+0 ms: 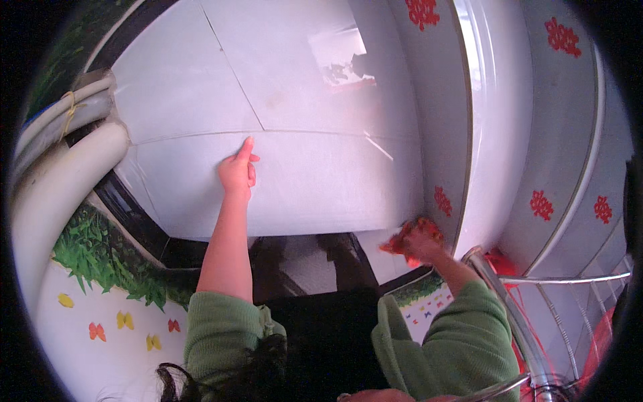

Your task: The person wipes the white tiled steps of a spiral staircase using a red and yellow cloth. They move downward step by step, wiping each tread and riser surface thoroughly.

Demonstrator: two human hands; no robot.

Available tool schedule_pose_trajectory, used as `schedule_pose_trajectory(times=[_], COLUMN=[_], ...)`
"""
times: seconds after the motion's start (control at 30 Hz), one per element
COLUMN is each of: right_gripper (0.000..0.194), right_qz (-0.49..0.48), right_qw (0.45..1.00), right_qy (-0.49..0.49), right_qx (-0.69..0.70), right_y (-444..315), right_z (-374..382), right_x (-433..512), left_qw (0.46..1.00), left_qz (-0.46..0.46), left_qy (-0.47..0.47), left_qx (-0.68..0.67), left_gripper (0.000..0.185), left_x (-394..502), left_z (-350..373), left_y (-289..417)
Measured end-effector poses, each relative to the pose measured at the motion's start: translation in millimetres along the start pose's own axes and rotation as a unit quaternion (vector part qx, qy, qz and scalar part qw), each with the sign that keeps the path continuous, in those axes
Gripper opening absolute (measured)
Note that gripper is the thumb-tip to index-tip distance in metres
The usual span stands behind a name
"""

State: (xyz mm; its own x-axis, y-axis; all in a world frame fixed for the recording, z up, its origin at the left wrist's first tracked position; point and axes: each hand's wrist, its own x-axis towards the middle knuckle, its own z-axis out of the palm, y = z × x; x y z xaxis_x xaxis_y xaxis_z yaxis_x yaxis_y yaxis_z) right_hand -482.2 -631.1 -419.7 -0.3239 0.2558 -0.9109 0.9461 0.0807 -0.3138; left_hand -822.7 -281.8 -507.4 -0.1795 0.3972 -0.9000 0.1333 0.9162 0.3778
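Observation:
My left hand [236, 173] is held out over the pale floor tiles [321, 186], near a joint between them. One digit points forward and the other fingers curl in; I see nothing held. At the foot of the stairs, my right hand [427, 247] grips a crumpled red and orange cloth [419, 228]. Blur hides the fingers' exact hold, and the cloth is by the lowest stair riser [442, 151]. Green sleeves cover both upper forearms.
White stair steps [502, 125] with red cut-out decorations rise on the right. A metal railing [522, 311] stands beside my right arm. White pipes [80, 171] run along the left wall, which has painted grass [110, 251] and butterflies. Black skirting [135, 216] edges the floor.

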Motion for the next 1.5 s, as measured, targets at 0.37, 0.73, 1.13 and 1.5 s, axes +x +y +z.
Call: schedule_pose_trajectory(times=[0.37,0.73,1.13,1.5], right_gripper=[0.068,0.028,0.054,0.068], right_qz=[0.098,-0.159,0.133,0.269], right_qw=[0.811,0.908,0.766,0.805], right_qy=[0.575,0.371,0.6,0.519], right_qx=[0.047,0.113,-0.188,0.106], right_y=[92,-220,70,46], right_z=[-418,-411,-512,-184], right_x=[142,264,182,129], left_qw=[1.0,0.994,1.0,1.0], left_qz=[0.002,0.067,0.03,0.017], left_qy=[0.007,-0.004,-0.002,0.014], left_qx=[0.01,-0.084,0.002,0.003], left_gripper=[0.051,0.044,0.052,0.049], left_x=[0,9,1,1], left_z=[2,0,3,3], left_y=[0,-21,-7,-3])
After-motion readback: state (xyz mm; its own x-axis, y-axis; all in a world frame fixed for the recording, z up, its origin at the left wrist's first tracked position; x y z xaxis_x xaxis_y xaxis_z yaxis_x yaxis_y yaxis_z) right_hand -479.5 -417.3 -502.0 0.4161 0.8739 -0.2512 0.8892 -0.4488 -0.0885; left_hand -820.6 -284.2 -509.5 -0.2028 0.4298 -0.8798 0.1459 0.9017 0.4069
